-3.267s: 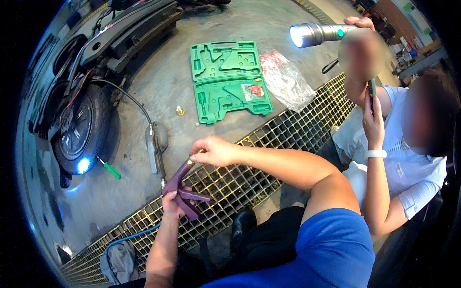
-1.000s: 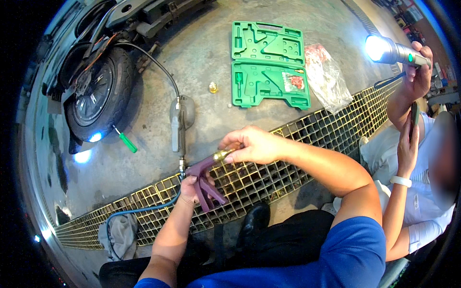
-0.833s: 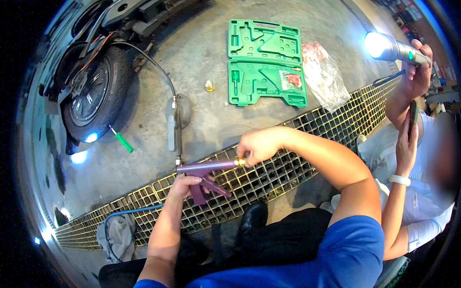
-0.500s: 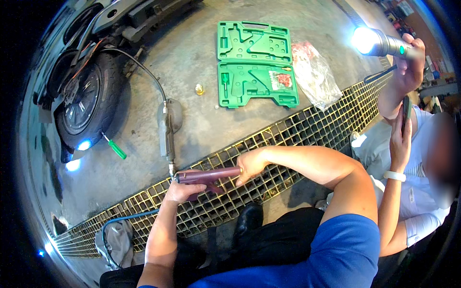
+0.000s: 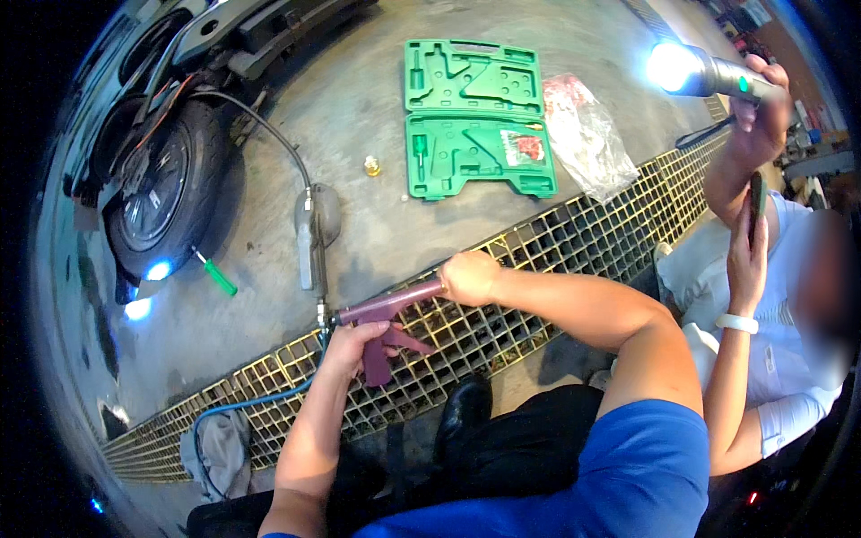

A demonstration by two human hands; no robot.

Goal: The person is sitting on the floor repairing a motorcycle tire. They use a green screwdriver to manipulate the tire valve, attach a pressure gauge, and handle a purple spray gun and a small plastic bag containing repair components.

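A maroon pistol-shaped tool (image 5: pixel 395 303) is held between my hands above the metal grating. My left hand (image 5: pixel 348 348) is closed around its body near the left end, the grip and trigger part hanging below. My right hand (image 5: pixel 470 277) wraps round the right end of its barrel, hiding that tip. Just beyond the tool's left end lies an air inflator (image 5: pixel 311 251) with a black hose running to the wheel. A green-handled tool (image 5: pixel 219 277) sticks out of the black tyre (image 5: pixel 208 179) at the left.
An open green case (image 5: pixel 480 186) with moulded recesses lies on the floor, beside a clear plastic bag (image 5: pixel 587 148). A small brass-coloured piece (image 5: pixel 372 166) sits nearby. At right, another person holds a lit flashlight (image 5: pixel 717 76) and a phone (image 5: pixel 758 197). Yellow-edged grating (image 5: pixel 574 233) crosses the floor.
The maroon tool has tilted, its right end rising, and its grip now shows more fully below my left hand. My right hand has moved up slightly and closed over the barrel end.
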